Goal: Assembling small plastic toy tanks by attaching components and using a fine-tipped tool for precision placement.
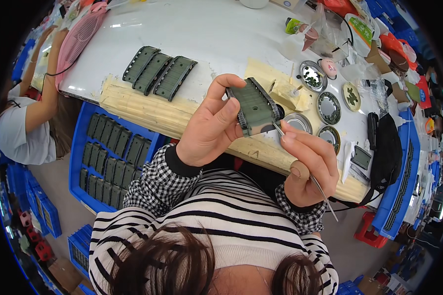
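Observation:
My left hand (204,130) is closed round a dark green plastic model part (256,105) with black toothed strips along its long sides, raised over the table's near edge. A pair of thin metal tweezers (326,199) is pinched in my right hand (310,160). The tips of the tweezers are at the part's near right corner; whether they grip a small piece cannot be made out. To the left on the table lie three similar green parts (174,77) side by side. Beyond my right hand stand round tins (328,107) with small dark green pieces in them.
A blue crate (74,172) with rows of green parts stands at the left below the table (202,29). A yellowish block (290,96) sits among the tins. Bags and boxes crowd the right side. Another person's arm (44,98) is at the far left.

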Demonstrator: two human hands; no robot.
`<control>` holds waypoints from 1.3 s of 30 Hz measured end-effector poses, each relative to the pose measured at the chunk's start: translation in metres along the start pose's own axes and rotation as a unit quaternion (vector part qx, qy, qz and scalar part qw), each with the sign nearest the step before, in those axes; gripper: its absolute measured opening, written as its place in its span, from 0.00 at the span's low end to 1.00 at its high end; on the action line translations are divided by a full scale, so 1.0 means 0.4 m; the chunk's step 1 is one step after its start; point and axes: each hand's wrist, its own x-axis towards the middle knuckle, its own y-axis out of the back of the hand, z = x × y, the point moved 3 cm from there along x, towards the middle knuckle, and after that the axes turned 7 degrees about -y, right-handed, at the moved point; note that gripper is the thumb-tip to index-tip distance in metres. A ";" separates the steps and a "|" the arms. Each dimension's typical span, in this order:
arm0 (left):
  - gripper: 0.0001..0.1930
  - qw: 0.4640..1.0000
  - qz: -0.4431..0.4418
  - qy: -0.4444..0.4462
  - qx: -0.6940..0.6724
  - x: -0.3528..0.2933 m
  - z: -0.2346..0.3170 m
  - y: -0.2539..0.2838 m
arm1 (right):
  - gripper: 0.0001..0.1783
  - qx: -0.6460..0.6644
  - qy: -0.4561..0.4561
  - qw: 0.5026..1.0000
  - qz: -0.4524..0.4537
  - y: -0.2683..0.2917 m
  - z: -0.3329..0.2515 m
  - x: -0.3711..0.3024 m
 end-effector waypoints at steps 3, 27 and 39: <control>0.20 1.000 0.005 0.007 -0.005 -0.002 -0.003 0.006 | 0.16 -0.004 -0.003 1.000 -0.008 0.001 0.002 0.002; 0.57 0.922 -0.249 0.140 0.263 -0.051 -0.004 -0.017 | 0.19 0.052 -0.060 0.989 -0.121 0.045 0.044 -0.005; 0.42 0.988 -0.087 0.124 -0.035 -0.054 -0.052 -0.015 | 0.13 -0.212 -0.157 0.962 0.067 0.179 0.164 0.004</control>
